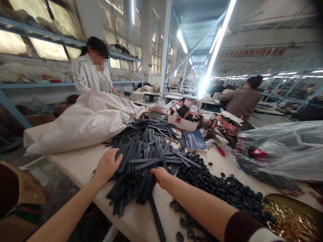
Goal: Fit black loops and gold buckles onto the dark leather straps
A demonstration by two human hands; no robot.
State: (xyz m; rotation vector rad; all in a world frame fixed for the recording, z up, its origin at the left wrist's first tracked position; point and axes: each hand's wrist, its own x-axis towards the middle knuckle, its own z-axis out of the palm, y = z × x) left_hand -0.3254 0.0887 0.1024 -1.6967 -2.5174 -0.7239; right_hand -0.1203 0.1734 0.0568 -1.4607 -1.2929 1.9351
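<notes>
A big heap of dark flat straps (146, 148) lies on the white table (83, 164) in front of me. My left hand (108, 164) rests on the left side of the heap, fingers curled over some straps. On the near middle of the heap sits my right hand (161, 176), fingers closed down among the straps; what it grips is hidden. A pile of black rings (217, 185) spreads just right of my right forearm.
A large white sack (83, 121) lies at the table's left, with a person in white (92, 72) behind it. Another person (242, 99) sits far right. Clear plastic bags (280, 151), a blue booklet (194, 139), a tray of gold parts (292, 222) and a cardboard box (22, 188) surround me.
</notes>
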